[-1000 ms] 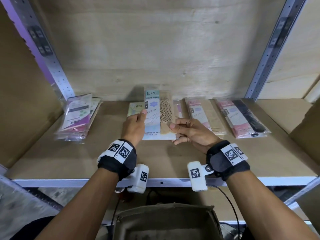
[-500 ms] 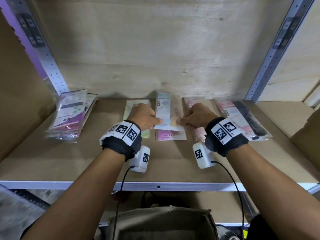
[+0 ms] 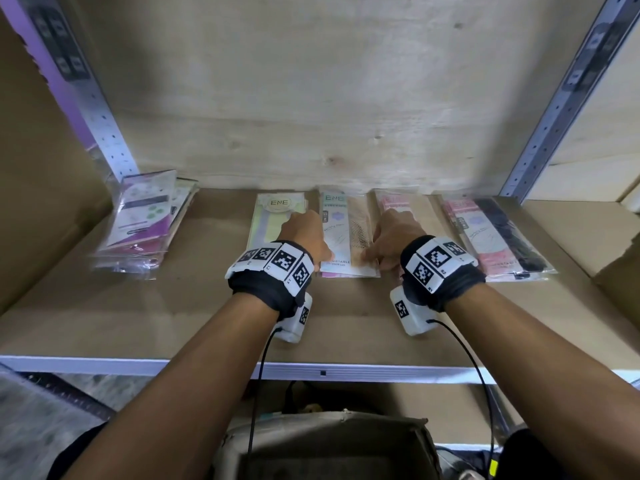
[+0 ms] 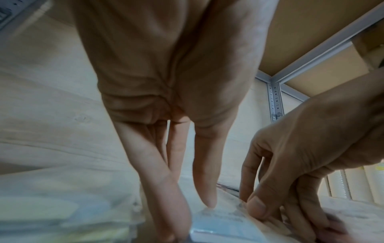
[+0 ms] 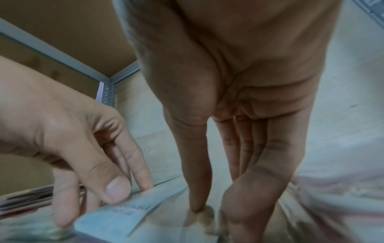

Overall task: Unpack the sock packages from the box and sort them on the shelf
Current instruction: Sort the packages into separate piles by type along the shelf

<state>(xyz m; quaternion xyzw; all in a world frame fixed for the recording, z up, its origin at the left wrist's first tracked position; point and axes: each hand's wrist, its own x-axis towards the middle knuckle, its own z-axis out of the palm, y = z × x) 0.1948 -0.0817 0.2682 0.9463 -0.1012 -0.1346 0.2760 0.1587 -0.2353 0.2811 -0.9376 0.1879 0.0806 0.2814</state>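
Note:
A light blue sock package (image 3: 341, 233) lies flat on top of a pink-edged package in the middle of the shelf (image 3: 346, 323). My left hand (image 3: 320, 251) holds its left side near the front end, thumb on top and fingers down along the edge. My right hand (image 3: 375, 256) pinches its right side the same way. In the left wrist view my left hand (image 4: 193, 213) meets the package (image 4: 224, 225), and in the right wrist view my right hand (image 5: 212, 212) rests on its beige part beside the blue label (image 5: 116, 218). The open cardboard box (image 3: 329, 441) stands below the shelf.
A purple-and-white pile (image 3: 145, 223) lies at the far left. A yellow-green package (image 3: 270, 223) sits left of my hands, a pink one (image 3: 398, 202) and a pink-and-black one (image 3: 491, 237) to the right. Metal uprights (image 3: 104, 119) flank the bay.
The blue package, held tilted up above the shelf a second ago, has come down flat onto the middle pile. Both hands moved further in with it.

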